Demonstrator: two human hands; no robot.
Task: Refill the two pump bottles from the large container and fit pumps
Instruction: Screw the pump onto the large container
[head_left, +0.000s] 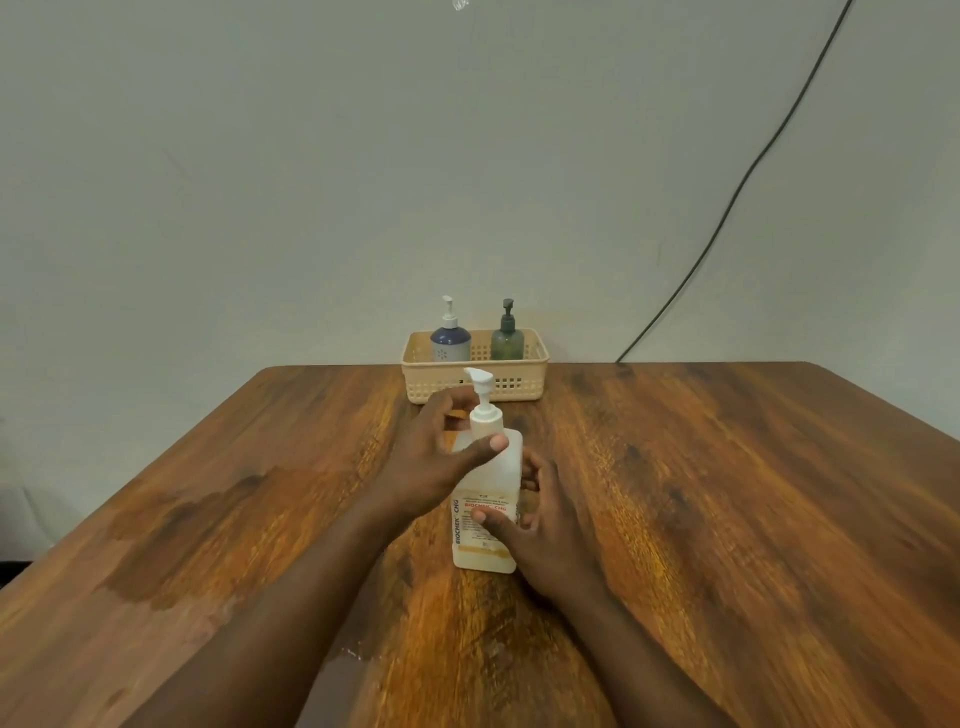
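Observation:
A large white container with a white pump and a red-lettered label stands upright in the middle of the wooden table. My left hand curls round its shoulder just below the pump collar, thumb across the front. My right hand grips the body lower down, thumb on the label. Two small pump bottles stand in a beige basket at the far edge: a blue-and-white one with a white pump on the left, a dark green one with a dark pump on the right.
A black cable runs down the grey wall to the table's back right. A wet or darker patch marks the wood on the left, and a small spill lies near the front.

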